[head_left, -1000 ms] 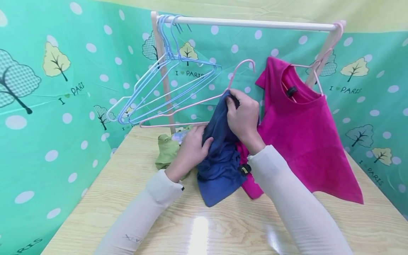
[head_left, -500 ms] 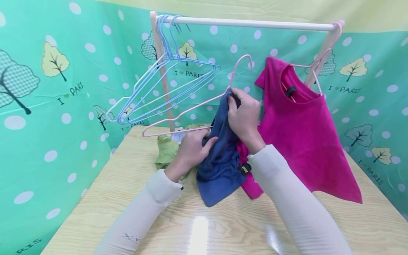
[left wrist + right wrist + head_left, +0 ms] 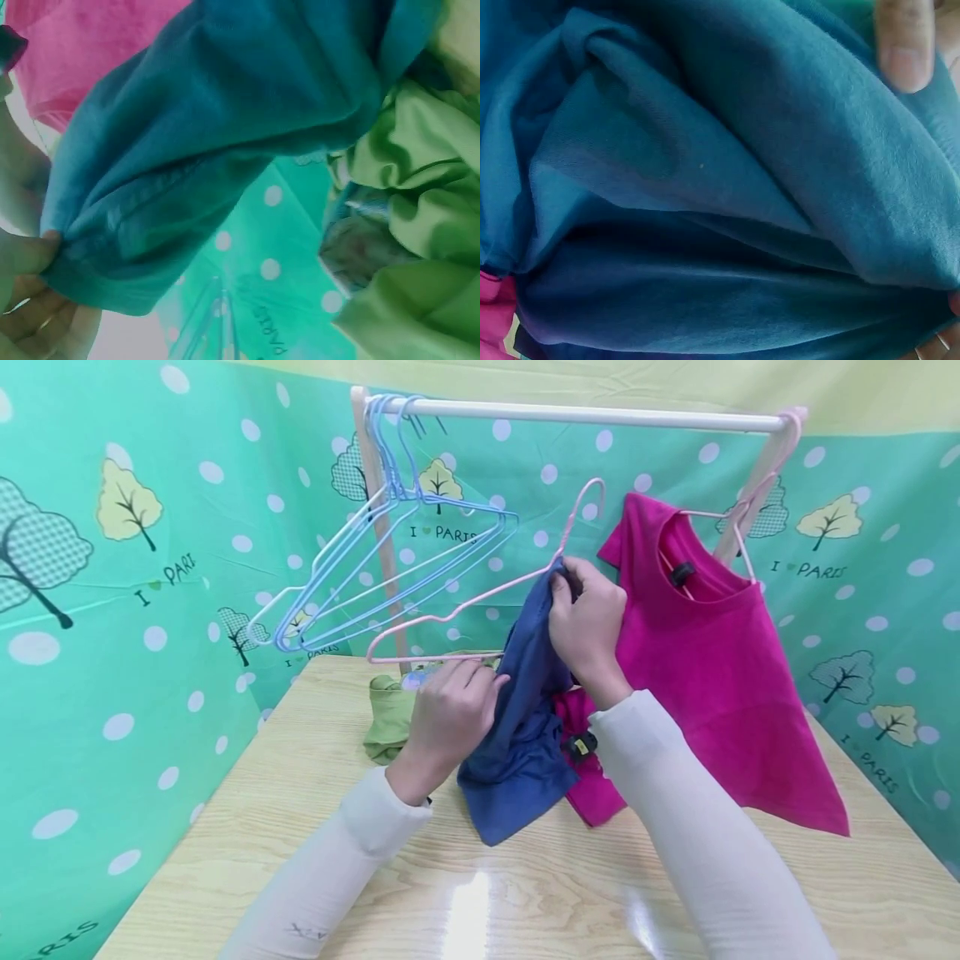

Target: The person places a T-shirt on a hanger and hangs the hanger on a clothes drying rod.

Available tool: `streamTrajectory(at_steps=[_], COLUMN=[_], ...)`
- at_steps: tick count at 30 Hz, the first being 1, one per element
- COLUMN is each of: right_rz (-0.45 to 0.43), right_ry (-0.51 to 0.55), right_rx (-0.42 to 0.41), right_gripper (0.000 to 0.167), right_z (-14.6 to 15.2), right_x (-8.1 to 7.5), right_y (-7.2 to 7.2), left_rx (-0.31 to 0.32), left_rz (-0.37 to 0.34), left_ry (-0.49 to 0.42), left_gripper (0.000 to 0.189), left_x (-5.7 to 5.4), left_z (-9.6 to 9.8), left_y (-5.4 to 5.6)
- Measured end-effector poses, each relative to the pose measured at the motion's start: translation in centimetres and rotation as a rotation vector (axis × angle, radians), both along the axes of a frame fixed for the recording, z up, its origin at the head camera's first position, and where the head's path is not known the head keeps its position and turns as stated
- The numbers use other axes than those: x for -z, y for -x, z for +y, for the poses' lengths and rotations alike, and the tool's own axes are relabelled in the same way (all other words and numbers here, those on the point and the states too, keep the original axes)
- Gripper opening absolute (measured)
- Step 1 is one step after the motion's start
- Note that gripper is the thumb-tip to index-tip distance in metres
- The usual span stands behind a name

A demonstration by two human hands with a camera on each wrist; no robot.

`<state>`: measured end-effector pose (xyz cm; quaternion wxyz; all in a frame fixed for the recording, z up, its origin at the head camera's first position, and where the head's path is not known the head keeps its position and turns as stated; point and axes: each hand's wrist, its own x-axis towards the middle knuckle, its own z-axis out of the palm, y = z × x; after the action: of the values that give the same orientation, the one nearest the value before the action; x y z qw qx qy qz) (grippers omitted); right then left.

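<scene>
A pink clothes hanger point(image 3: 450, 614) is partly inside a dark blue shirt point(image 3: 517, 760), its hook sticking out at the top. My right hand point(image 3: 588, 618) pinches the shirt's upper edge just below the hook. With fingers curled, my left hand point(image 3: 453, 706) grips the hanger's lower bar, its thumb against the shirt. In the left wrist view the blue shirt point(image 3: 217, 97) stretches across, pinched at its end by the right hand point(image 3: 45, 307). The right wrist view is mostly filled by folds of blue cloth point(image 3: 727, 165), with fingers along the right edge.
A white-barred rack point(image 3: 585, 415) carries several blue and white hangers point(image 3: 397, 568) at the left. A magenta T-shirt point(image 3: 712, 677) hangs at its right post. Folded green clothing point(image 3: 388, 718) and more magenta cloth point(image 3: 592, 793) lie on the wooden table point(image 3: 300, 827).
The pink hanger's left end has swung down, then up and to the right, going further into the shirt. The right hand has risen slightly rightward; the left hand has curled at the lower bar.
</scene>
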<state>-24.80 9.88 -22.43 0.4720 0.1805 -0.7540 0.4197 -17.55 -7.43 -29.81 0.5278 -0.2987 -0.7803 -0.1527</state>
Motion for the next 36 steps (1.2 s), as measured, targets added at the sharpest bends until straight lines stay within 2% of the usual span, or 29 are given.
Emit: streamTrajectory(at_steps=[3, 7, 9, 12, 16, 21, 25, 31, 36], right_rz=[-0.019, -0.037, -0.038, -0.035, -0.032, -0.038, -0.039, -0.046, -0.110], right_ry=[-0.004, -0.010, -0.008, -0.003, 0.001, 0.015, 0.030, 0.030, 0.009], right_rx=[0.007, 0.012, 0.015, 0.020, 0.029, 0.045, 0.067, 0.098, 0.127], right_gripper=[0.017, 0.017, 0.016, 0.015, 0.015, 0.016, 0.017, 0.017, 0.019], right_z=[0.2, 0.2, 0.2, 0.2, 0.4, 0.7, 0.9, 1.3, 1.7], right_x=[-0.2, -0.2, -0.2, -0.2, -0.1, 0.0, 0.1, 0.1, -0.1], right_y=[0.1, 0.1, 0.1, 0.2, 0.3, 0.4, 0.4, 0.6, 0.6], left_rx=[0.133, 0.329, 0.384, 0.424, 0.398, 0.276, 0.208, 0.189, 0.181], left_rz=[-0.064, -0.233, -0.297, -0.368, -0.448, -0.480, -0.437, -0.386, -0.350], left_ry=[-0.026, -0.089, -0.107, -0.106, -0.086, -0.057, -0.061, -0.083, -0.100], left_gripper=[0.016, 0.014, 0.013, 0.011, 0.011, 0.016, 0.019, 0.019, 0.019], left_x=[-0.3, -0.5, -0.6, -0.9, -1.5, -2.4, -3.0, -4.1, -4.8], left_z=[0.2, 0.3, 0.2, -0.1, -0.8, -2.1, -3.1, -4.3, -5.0], left_y=[-0.3, -0.3, -0.3, -0.4, -0.5, -0.6, -0.7, -1.1, -1.5])
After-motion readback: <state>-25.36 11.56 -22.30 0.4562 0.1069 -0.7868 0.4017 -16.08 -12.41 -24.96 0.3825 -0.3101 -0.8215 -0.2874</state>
